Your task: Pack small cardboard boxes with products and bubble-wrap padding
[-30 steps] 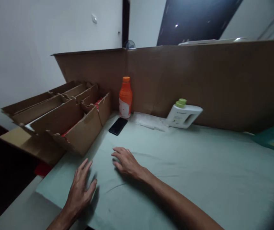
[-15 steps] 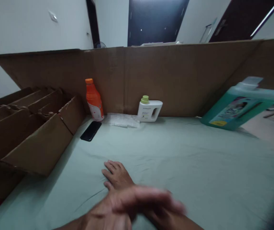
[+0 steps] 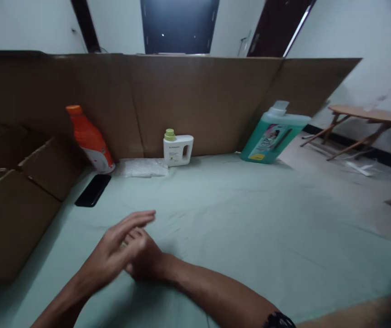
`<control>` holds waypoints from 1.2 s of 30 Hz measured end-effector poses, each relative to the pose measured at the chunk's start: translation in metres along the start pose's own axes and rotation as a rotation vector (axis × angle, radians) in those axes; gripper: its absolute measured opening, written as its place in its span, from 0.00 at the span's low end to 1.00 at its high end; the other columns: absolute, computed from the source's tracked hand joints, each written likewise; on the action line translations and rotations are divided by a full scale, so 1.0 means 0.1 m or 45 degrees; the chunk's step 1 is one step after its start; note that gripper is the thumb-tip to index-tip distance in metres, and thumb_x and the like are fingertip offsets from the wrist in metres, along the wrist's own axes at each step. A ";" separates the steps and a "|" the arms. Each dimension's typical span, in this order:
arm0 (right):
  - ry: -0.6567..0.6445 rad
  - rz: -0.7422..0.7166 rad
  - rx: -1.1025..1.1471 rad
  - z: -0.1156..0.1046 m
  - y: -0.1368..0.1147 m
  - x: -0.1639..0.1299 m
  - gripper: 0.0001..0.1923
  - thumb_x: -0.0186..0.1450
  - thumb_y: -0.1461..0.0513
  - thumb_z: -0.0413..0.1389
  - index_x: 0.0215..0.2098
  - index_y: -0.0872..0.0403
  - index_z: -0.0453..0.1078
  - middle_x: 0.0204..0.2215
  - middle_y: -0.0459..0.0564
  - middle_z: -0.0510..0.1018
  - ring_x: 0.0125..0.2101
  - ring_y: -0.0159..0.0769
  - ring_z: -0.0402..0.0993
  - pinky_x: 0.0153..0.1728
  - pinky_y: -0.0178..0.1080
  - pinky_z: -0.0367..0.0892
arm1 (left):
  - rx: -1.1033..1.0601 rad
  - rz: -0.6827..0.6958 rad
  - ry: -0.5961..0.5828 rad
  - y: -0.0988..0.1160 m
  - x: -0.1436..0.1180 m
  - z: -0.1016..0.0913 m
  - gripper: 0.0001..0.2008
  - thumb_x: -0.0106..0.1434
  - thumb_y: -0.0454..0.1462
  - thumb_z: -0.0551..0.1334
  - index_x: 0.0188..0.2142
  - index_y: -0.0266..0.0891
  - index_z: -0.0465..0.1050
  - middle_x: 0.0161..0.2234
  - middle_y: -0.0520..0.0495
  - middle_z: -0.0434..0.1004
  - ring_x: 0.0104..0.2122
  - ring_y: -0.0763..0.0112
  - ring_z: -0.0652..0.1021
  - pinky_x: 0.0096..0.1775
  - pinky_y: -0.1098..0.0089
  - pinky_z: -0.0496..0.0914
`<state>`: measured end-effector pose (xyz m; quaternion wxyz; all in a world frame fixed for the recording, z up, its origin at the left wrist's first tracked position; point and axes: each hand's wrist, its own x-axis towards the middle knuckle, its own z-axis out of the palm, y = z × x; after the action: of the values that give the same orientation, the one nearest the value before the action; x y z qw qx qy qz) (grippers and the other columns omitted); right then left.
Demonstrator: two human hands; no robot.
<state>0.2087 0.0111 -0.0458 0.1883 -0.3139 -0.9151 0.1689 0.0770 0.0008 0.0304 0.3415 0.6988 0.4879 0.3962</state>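
Note:
My left hand (image 3: 113,253) is held above the pale green sheet (image 3: 236,218), its fingers stretched out and its thumb apart. It partly covers my right hand (image 3: 147,257), which is close against its palm side. The right hand's fingers are curled in. A tiny pale spot shows between the hands, too small to name. Beyond them lies a black phone (image 3: 93,190). Further back are an orange bottle (image 3: 91,141) with a white label, a clear bubble-wrap sheet (image 3: 142,167) and a white bottle (image 3: 177,150) with a green cap.
A cardboard panel (image 3: 198,100) runs along the back. On the left stands a cardboard box (image 3: 14,223) with dividers. A large green liquid bottle (image 3: 266,136) leans at the back right. A wooden folding table (image 3: 369,113) is on the floor beyond.
My view has turned right, so the objects appear further left. My right hand was spread on the sheet and is now curled. My left hand has moved forward from its blurred position.

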 end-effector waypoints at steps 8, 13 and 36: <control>-0.186 -0.108 0.014 -0.22 0.07 -0.01 0.16 0.65 0.56 0.61 0.49 0.54 0.75 0.52 0.55 0.77 0.53 0.46 0.70 0.56 0.47 0.63 | 0.377 0.074 0.082 -0.98 0.36 0.11 0.19 0.69 0.43 0.53 0.47 0.41 0.79 0.54 0.40 0.78 0.60 0.53 0.72 0.62 0.45 0.64; -0.111 0.090 0.189 -0.80 0.47 0.20 0.12 0.69 0.62 0.56 0.49 0.50 0.77 0.45 0.48 0.83 0.45 0.36 0.78 0.49 0.37 0.68 | 0.433 0.122 0.065 -1.03 0.30 0.21 0.15 0.68 0.40 0.57 0.49 0.43 0.78 0.57 0.42 0.76 0.61 0.52 0.70 0.63 0.44 0.61; 0.234 0.565 -0.436 -0.87 1.83 1.82 0.19 0.72 0.63 0.44 0.50 0.55 0.76 0.48 0.55 0.81 0.48 0.42 0.76 0.48 0.40 0.65 | 0.584 0.079 0.026 -0.95 0.35 0.25 0.17 0.60 0.32 0.62 0.50 0.40 0.76 0.59 0.40 0.74 0.62 0.50 0.68 0.63 0.45 0.61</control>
<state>0.2081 0.2810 -0.0044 0.1729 -0.5477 -0.8184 0.0198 0.0679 0.0597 -0.0551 0.1563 0.7688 0.5469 0.2924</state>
